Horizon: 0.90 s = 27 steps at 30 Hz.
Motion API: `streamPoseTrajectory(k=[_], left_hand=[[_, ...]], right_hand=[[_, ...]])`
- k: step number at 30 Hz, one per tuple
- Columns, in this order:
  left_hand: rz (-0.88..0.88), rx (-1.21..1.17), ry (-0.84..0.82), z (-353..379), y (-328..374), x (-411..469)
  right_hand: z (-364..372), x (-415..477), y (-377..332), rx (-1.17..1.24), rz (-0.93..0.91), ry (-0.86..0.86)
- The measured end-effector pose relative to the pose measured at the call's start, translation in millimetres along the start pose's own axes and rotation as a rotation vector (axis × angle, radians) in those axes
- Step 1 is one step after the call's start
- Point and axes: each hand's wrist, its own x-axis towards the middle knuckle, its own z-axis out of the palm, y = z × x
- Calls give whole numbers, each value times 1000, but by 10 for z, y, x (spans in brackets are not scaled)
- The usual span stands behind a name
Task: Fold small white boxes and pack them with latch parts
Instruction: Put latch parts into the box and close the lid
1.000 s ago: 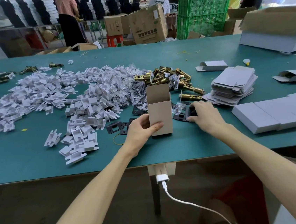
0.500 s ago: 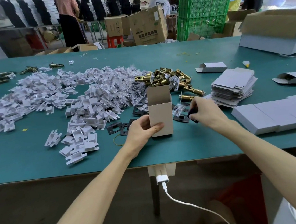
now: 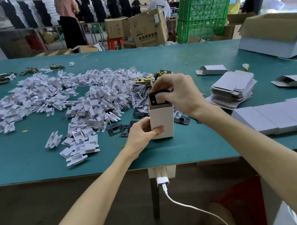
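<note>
Standing upright near the front edge of the green table [image 3: 39, 160], the small white box [image 3: 163, 119] is gripped low down by the left hand [image 3: 142, 132], thumb across its front; the right hand [image 3: 180, 94] pinches a black latch plate [image 3: 154, 99] at the box's open top; brass latches [image 3: 145, 80] lie just behind

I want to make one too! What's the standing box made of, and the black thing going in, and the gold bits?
Box: thin card, matte and pale, with creased edges. Black plate: probably metal painted dull black, flat with punched holes; plastic is possible. Gold latch parts: shiny metal, brass-looking, with bright glints.
</note>
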Motion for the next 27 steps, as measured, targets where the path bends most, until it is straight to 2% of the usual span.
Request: streamPoseTrajectory(k=[4,15,23,27], left_hand=[[-6,11,3,-9,-4,6],[-18,38,4,0,10,4],[-21,40,9,3,9,4],[-20,40,9,4,11,4]], right_hand=[[108,-9,49,-154,-55,-102],[101,-49,109,-240,-18,-178],[192,-77,173,-552,-89,-259],[131,-73,161,-487,-96,-340]])
